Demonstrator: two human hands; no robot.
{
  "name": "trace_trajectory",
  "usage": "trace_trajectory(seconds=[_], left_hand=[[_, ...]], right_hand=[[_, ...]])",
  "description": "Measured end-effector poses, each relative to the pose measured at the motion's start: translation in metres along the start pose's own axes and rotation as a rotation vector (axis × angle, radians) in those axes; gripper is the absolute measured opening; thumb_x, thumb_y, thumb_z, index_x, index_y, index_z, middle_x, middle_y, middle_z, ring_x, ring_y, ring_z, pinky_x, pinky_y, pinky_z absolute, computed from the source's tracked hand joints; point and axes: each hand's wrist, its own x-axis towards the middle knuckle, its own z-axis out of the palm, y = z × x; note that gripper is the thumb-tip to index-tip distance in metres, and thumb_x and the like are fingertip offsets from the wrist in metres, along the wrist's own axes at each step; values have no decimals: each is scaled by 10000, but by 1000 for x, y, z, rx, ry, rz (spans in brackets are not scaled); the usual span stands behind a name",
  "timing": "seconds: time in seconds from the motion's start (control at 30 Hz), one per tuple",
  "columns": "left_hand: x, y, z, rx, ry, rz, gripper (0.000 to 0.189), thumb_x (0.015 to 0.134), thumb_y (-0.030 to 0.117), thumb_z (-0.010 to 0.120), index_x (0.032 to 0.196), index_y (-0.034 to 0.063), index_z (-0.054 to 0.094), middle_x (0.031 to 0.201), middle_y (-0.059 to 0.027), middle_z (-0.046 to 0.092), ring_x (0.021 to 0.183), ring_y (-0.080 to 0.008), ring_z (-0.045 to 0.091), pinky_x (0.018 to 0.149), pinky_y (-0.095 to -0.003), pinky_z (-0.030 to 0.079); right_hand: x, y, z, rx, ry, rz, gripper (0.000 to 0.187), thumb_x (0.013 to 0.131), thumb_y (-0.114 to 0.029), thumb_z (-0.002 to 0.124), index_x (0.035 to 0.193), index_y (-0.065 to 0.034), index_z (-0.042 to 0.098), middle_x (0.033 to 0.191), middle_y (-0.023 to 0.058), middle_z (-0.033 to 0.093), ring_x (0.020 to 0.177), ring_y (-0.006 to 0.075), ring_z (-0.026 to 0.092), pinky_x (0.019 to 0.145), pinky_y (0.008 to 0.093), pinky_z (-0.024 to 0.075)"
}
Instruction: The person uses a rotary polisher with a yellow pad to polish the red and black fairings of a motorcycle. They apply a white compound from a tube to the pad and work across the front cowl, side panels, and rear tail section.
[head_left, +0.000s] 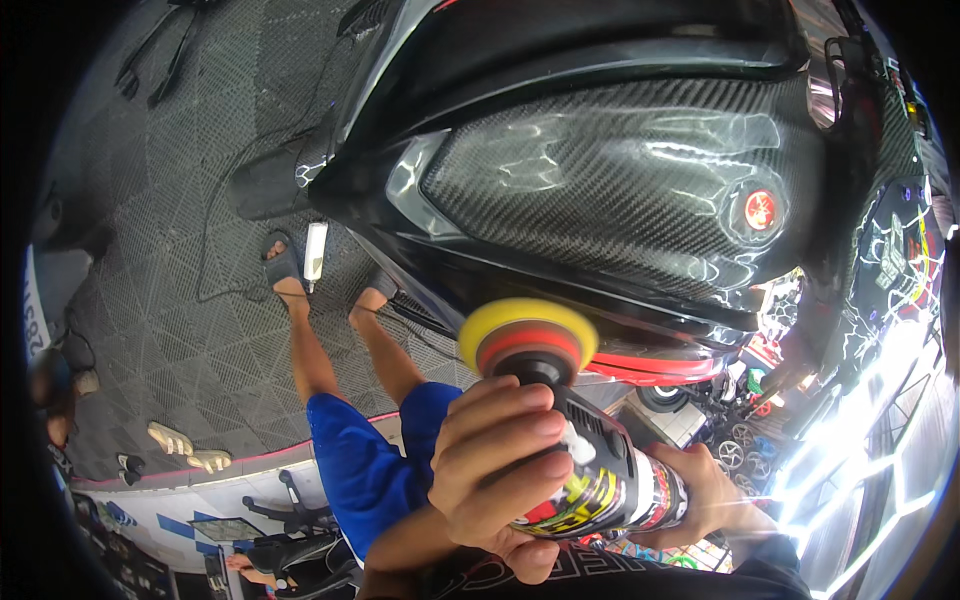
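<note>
My left hand (502, 465) wraps around the head of a handheld polisher (592, 480) covered in stickers. Behind it, my right hand (697, 487) grips the polisher's rear body. A yellow foam pad (529, 322) on a red backing plate faces the lower side of a motorcycle's glossy black bodywork (555, 274); whether it touches cannot be told. The pad's edge looks blurred. Above lies a carbon-fibre-patterned panel (585, 180) with a round red emblem (760, 210), reflecting bright lights.
A white bottle (316, 251) lies beside my sandalled feet on dark grid floor tiles (172, 300), near a cord. Beige sandals (189, 448) and an office chair (289, 517) are lower left. Another person (60, 397) is at the left edge, and another's hand (240, 562) shows below. Wheels (731, 454) stand right.
</note>
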Motion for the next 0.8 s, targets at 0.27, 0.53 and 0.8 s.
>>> trace_trajectory(seconds=[0.27, 0.53, 0.8], left_hand=[[-3, 4, 9, 18, -28, 8, 569, 921, 548, 550, 1002, 14, 730, 1036, -206, 717, 982, -394, 704, 896, -538, 545], [-4, 7, -6, 32, -343, 22, 572, 933, 563, 529, 1208, 62, 554, 1202, -189, 571, 1138, -382, 602, 1007, -553, 468], [-14, 14, 9, 85, -250, 21, 600, 950, 633, 504, 1176, 80, 553, 1157, -169, 572, 1095, -366, 616, 990, -551, 468]], right_hand=[[-8, 14, -1, -46, 39, -51, 690, 552, -321, 947, 1076, 34, 673, 803, 132, 731, 687, 289, 738, 651, 335, 556], [-12, 13, -6, -6, 53, 2, 650, 566, -312, 933, 1068, 14, 680, 820, 120, 735, 712, 289, 743, 670, 336, 561], [-21, 16, -9, 99, -11, 83, 641, 579, -279, 913, 1101, -2, 667, 868, 135, 740, 787, 310, 751, 723, 343, 574]])
